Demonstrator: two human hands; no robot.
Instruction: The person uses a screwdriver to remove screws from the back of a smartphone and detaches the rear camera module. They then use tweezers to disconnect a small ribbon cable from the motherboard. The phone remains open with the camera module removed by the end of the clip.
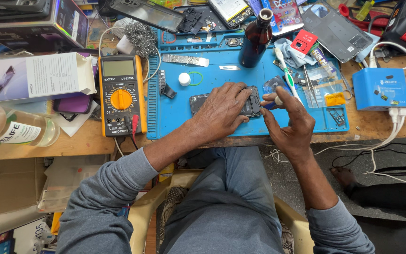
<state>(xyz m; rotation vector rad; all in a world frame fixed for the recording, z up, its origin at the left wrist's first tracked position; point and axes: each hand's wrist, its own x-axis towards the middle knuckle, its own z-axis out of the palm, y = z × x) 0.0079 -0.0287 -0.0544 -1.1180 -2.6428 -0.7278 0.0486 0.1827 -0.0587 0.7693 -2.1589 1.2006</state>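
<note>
The left hand (224, 110) lies palm-down on an opened phone (226, 104), forearm entering from the lower left in a grey sleeve. Its fingers are spread and pressed flat onto the phone, pinning it rather than curling around it. The right hand (290, 121) stands just right of the phone, wrist bent upward, forearm entering from the lower right. Its thumb and forefinger are pinched closed on a toothbrush (287, 75) with a white and green handle; the remaining fingers are loosely curled.

The phone rests near the middle of a blue work mat (203, 124). Its back cover is off, exposing dark internal parts; most of its surface is hidden under the left hand. Its long axis runs left to right, parallel to the front edge of the mat. Which end is the top cannot be told.

The toothbrush rises from the right hand, up and slightly left, bristle head at the far end, up and to the right of the phone, near a brown glass bottle (255, 40).

Left of the phone, off the mat, lies a yellow multimeter (121, 96). A small white cap (184, 79) lies on the mat up and to the left of the phone. A blue box-shaped device (380, 89) stands well to the right of the phone.
</note>
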